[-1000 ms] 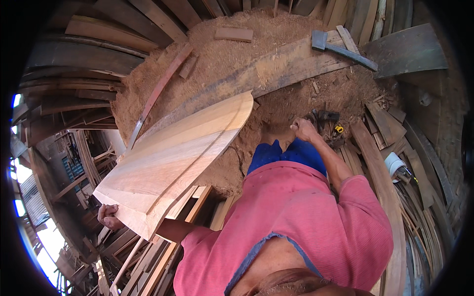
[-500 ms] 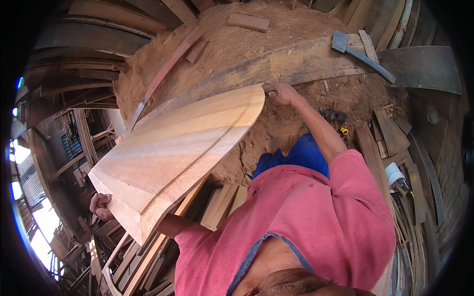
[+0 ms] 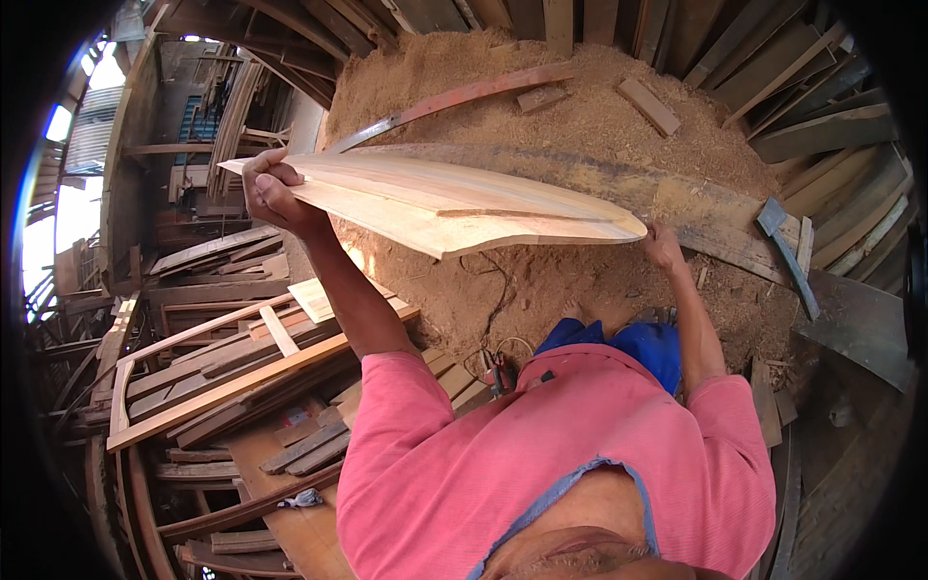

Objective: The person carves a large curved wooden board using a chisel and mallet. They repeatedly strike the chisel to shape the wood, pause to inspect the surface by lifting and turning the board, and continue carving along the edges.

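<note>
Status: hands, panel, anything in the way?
Left hand grips left end of wooden panel; right hand at right tip, grip unclear. Panel tilted. Axe-like tool lies on right end of long board.

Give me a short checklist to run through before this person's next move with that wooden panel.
1. Left hand gripping the panel at its left end: ok, closed on the edge.
2. Right hand at the panel's right tip: ok.
3. Right hand's hold firm: cannot tell.
4. Long-handled tool apart from the panel: ok, off to the right.
5. Sawdust free of loose pieces: not ok, a wood block lies there.
</note>
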`<state>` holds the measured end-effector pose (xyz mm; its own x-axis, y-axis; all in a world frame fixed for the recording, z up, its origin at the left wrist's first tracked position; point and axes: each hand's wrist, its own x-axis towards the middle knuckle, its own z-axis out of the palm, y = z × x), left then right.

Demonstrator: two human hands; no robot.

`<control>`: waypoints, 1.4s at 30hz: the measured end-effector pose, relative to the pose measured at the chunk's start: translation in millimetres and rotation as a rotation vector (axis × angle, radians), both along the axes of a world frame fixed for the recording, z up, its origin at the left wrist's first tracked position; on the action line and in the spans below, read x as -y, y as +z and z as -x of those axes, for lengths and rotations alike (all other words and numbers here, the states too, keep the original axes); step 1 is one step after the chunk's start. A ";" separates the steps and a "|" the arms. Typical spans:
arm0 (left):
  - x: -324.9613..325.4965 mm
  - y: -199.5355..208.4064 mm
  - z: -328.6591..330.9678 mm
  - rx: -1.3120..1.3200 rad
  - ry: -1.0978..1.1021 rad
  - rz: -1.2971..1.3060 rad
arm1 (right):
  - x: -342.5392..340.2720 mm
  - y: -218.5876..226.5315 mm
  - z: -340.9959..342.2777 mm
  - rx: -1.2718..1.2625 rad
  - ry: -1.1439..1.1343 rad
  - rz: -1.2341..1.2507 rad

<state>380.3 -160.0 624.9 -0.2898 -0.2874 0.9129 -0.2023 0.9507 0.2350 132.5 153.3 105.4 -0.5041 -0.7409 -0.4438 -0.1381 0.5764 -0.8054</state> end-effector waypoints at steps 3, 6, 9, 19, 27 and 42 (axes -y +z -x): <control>-1.8 1.3 5.2 -0.003 0.001 -0.030 | -38.0 51.5 2.2 0.024 -0.208 0.120; -4.9 -2.4 8.0 -0.046 0.002 -0.044 | -59.7 140.5 0.7 0.143 -0.387 0.333; -5.5 -5.9 1.4 -0.094 0.001 -0.020 | -67.6 219.0 -7.4 0.162 -0.431 0.528; -12.5 -18.6 -52.1 -0.129 0.000 -0.020 | -20.5 297.9 -53.3 -0.094 0.062 1.019; -12.0 -22.1 -65.3 -0.110 -0.028 0.046 | -16.2 292.6 -56.6 -0.156 0.096 1.050; -21.4 -17.0 -41.5 -0.101 0.017 -0.022 | -6.2 365.9 -77.1 -0.314 0.064 1.173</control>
<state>421.8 -138.6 607.9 -0.1911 -0.3116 0.9308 -0.1929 0.9417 0.2756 209.6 159.5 471.3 -0.4170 -0.6383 0.6471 -0.4222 -0.4944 -0.7598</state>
